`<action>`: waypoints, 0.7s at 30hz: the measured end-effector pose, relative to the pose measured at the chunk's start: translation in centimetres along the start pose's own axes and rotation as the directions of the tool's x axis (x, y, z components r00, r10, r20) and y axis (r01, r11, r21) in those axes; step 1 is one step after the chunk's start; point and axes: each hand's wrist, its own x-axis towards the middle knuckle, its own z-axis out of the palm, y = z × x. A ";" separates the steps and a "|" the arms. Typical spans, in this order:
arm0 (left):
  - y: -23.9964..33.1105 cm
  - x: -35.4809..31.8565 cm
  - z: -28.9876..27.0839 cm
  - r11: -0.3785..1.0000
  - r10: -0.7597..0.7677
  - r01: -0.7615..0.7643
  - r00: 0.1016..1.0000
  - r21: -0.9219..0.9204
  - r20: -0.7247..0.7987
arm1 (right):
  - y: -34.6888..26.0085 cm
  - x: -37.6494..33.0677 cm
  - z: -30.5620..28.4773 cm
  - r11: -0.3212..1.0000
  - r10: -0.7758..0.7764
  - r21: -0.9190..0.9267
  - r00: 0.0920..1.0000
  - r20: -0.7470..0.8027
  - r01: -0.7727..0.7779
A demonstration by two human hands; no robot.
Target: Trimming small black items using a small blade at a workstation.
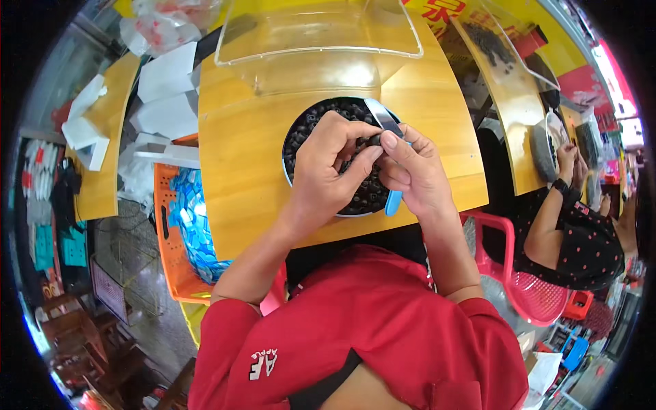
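— As the bowl [355, 215] is partly covered, what is hidden?
— The middle of one blue-handled knife [384, 117], which the right hand [415, 165] grips above the bowl. The left hand [331, 160] pinches one black piece [373, 140], also above it.
— How many pieces [348, 108] lie inside the bowl?
— Many; they overlap, so exact counting is impossible.

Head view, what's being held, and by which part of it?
The right hand grips a knife by its blue handle. The left hand pinches a small black piece; exactly where on it can't be told.
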 end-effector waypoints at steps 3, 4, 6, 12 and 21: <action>-0.6 -0.6 0.2 0.986 -0.115 0.115 0.993 -0.121 0.008 | 0.5 0.2 -0.2 0.997 -0.005 0.080 0.999 0.053 0.001; -0.9 -0.8 0.3 0.973 -0.131 0.129 0.991 -0.193 0.003 | 0.4 0.3 0.0 0.996 0.020 0.089 0.998 0.064 -0.026; -0.9 -1.0 0.2 0.954 -0.149 0.145 0.989 -0.261 0.004 | 0.4 0.5 0.0 0.993 0.044 0.104 0.996 0.074 -0.052; 0.2 -0.5 0.0 0.863 -0.317 0.311 0.947 -0.398 0.052 | -1.0 0.4 0.3 0.975 -0.133 -0.181 0.991 -0.020 0.127; 0.7 0.1 0.9 0.759 -0.371 0.399 0.914 -0.514 0.163 | -1.5 -0.3 -1.2 0.796 -0.273 -0.515 0.948 0.165 0.319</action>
